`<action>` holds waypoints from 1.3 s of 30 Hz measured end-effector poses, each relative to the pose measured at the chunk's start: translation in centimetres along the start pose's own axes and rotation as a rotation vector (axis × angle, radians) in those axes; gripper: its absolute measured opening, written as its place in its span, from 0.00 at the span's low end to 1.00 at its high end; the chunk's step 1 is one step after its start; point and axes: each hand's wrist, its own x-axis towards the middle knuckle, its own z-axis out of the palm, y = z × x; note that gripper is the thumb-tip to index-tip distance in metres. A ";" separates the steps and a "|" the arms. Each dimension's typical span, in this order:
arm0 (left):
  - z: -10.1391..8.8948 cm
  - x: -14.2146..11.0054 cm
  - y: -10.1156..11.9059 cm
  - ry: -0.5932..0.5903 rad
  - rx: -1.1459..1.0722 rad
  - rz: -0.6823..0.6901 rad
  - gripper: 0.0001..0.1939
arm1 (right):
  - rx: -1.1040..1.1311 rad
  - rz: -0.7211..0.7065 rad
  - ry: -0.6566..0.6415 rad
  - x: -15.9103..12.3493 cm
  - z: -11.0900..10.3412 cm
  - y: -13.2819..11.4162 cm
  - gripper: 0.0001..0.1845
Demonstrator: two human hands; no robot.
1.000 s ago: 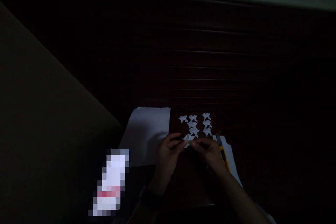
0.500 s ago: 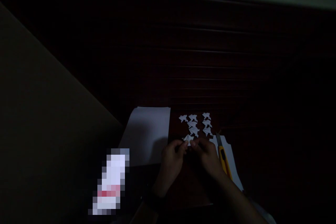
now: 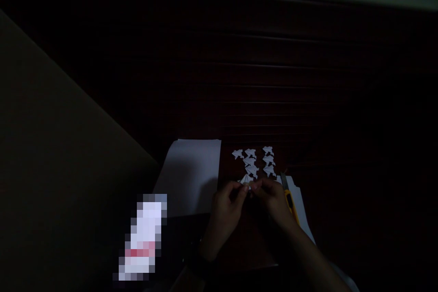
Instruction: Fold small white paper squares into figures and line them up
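The scene is very dark. My left hand (image 3: pixel 226 210) and my right hand (image 3: pixel 273 203) meet over a dark wooden table, and both pinch one small white folded paper piece (image 3: pixel 245 179) between their fingertips. Just beyond the hands, several finished folded paper shapes (image 3: pixel 253 161) lie in short rows on the table. A dark band sits on my left wrist.
A white sheet of paper (image 3: pixel 191 173) lies left of the hands. A yellow utility knife (image 3: pixel 290 201) rests on another white sheet (image 3: pixel 298 203) under my right hand. A blurred white and red object (image 3: pixel 142 237) lies at lower left. A large dull panel (image 3: pixel 51 169) fills the left side.
Both hands have drawn closer together on the paper piece, the left hand shifting right. The view has slipped slightly. The rows of folded shapes stay where they were.
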 end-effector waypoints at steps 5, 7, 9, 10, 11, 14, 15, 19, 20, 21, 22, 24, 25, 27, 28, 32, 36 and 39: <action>-0.4 0.0 -0.2 -0.021 -0.081 -0.029 0.11 | 0.000 -0.072 -0.106 -0.4 0.3 -1.4 0.14; -0.5 -0.1 -0.3 -0.023 -0.102 -0.036 0.10 | -0.035 -0.100 -0.110 -0.6 0.8 -1.5 0.14; -0.6 -0.1 -0.4 -0.041 -0.134 -0.047 0.10 | -0.073 -0.122 -0.096 -0.6 1.2 -1.4 0.15; -0.6 -0.2 -0.4 -0.055 -0.154 -0.054 0.09 | -0.086 -0.128 -0.087 -0.7 1.4 -1.3 0.16; -0.6 -0.2 -0.5 -0.071 -0.173 -0.061 0.09 | -0.096 -0.127 -0.084 -0.7 1.5 -1.2 0.17; -0.6 -0.2 -0.6 -0.107 -0.221 -0.074 0.10 | -0.108 -0.104 -0.106 -0.9 1.5 -1.1 0.21; -0.6 -0.2 -0.6 -0.112 -0.229 -0.076 0.11 | -0.099 -0.092 -0.122 -0.9 1.4 -1.1 0.22; -0.6 -0.3 -0.4 -0.108 -0.231 -0.078 0.10 | -0.020 -0.034 -0.171 -1.1 1.2 -0.8 0.25; -0.6 -0.3 -0.3 -0.105 -0.231 -0.077 0.10 | 0.010 -0.019 -0.176 -1.1 1.2 -0.6 0.25; -0.5 -0.3 -0.2 -0.098 -0.231 -0.075 0.10 | 0.046 -0.005 -0.174 -1.1 1.3 -0.4 0.25; -0.5 -0.4 -0.1 -0.093 -0.230 -0.072 0.10 | 0.087 0.010 -0.170 -1.1 1.4 -0.1 0.25; -0.5 -0.4 0.0 -0.084 -0.218 -0.069 0.09 | 0.172 0.040 -0.167 -1.0 1.5 0.4 0.26; -0.5 -0.4 0.1 -0.078 -0.208 -0.069 0.09 | 0.205 0.052 -0.170 -0.9 1.6 0.5 0.27; -0.6 -0.3 0.3 -0.067 -0.185 -0.071 0.10 | 0.230 0.063 -0.180 -0.7 1.6 0.6 0.28; -0.7 -0.3 0.4 -0.060 -0.172 -0.074 0.11 | 0.219 0.065 -0.180 -0.6 1.5 0.5 0.28; -0.9 0.1 0.3 0.004 -0.166 -0.125 0.18 | 0.123 0.048 -0.105 -0.4 1.3 -0.4 0.24; -0.8 0.3 0.2 0.063 -0.284 -0.213 0.19 | 0.033 0.031 -0.086 -0.5 1.3 -1.0 0.23; -0.9 0.3 0.3 0.024 -0.359 -0.202 0.17 | -0.041 0.013 -0.149 -0.5 1.4 -0.7 0.25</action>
